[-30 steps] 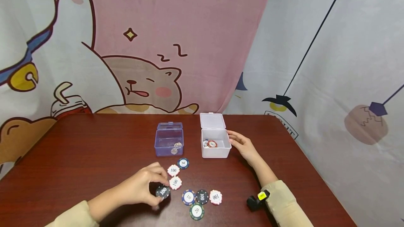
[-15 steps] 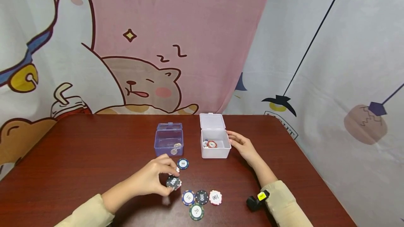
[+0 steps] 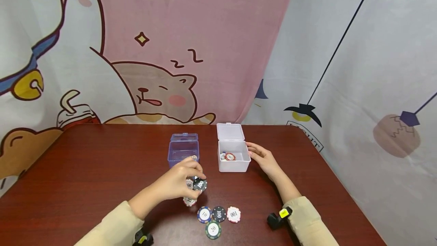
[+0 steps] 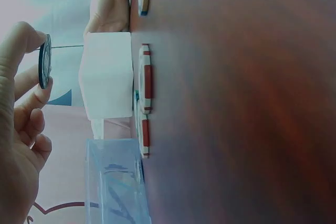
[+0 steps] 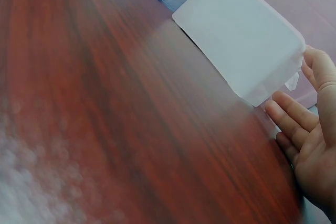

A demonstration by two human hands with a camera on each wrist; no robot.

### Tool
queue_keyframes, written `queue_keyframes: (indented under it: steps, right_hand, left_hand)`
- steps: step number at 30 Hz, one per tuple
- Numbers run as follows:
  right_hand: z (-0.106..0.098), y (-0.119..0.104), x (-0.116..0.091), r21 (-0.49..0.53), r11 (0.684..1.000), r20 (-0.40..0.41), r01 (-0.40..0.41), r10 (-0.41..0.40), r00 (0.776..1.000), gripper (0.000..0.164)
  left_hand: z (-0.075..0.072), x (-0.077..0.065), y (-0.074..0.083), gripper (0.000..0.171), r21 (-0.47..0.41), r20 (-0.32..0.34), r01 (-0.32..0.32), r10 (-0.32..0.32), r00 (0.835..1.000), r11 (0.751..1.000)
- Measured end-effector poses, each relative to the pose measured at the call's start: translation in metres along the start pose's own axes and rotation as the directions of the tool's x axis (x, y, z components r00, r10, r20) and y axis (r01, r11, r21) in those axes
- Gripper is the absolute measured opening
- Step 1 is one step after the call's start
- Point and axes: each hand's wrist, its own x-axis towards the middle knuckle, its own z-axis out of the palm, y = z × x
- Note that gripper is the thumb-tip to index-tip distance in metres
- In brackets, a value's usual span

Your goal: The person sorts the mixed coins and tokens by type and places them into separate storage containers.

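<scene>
Between thumb and fingers my left hand (image 3: 175,182) pinches a black poker chip (image 3: 200,185) marked 100. In the left wrist view this chip (image 4: 45,61) is held up on edge, apart from the table. Beneath that hand lie two white 100 chips (image 3: 190,202), partly covered, and a blue 50 chip that is mostly hidden. My right hand (image 3: 264,159) rests its fingertips at the right side of the white box (image 3: 234,166), whose lid stands open. In the right wrist view its fingers (image 5: 294,115) are loosely extended beside the box wall. A red-edged chip (image 3: 230,156) and another chip lie inside.
A translucent blue box (image 3: 173,155), lid open, stands left of the white one, partly behind my left hand. Nearer on the table lie a blue 10 chip (image 3: 204,214), a black 100 chip (image 3: 219,214), a white 100 chip (image 3: 233,214) and a green 20 chip (image 3: 213,230).
My left hand has lifted the black chip and carried it forward and to the right, over the white 100 chips. The right hand has stayed at the white box.
</scene>
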Motion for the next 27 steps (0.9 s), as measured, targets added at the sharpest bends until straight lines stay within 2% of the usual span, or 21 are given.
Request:
queue_keyframes:
  steps: [11, 17, 27]
  right_hand:
    - [0.000, 0.000, 0.000, 0.000, 1.000, -0.001, 0.002, -0.002, 1.000, 0.041]
    - [-0.001, 0.002, 0.001, 0.000, 1.000, -0.001, 0.004, -0.004, 1.000, 0.042]
    - [-0.001, 0.004, 0.001, -0.006, 1.000, -0.001, 0.005, -0.005, 1.000, 0.042]
  left_hand:
    - [0.012, 0.034, -0.010, 0.031, 0.044, -0.009, 0.034, -0.033, 0.999, 0.998]
    - [0.017, 0.052, -0.013, 0.030, 0.061, -0.024, 0.073, -0.072, 0.997, 0.995]
    - [0.026, 0.074, -0.024, 0.030, 0.116, -0.052, 0.107, -0.102, 0.993, 0.987]
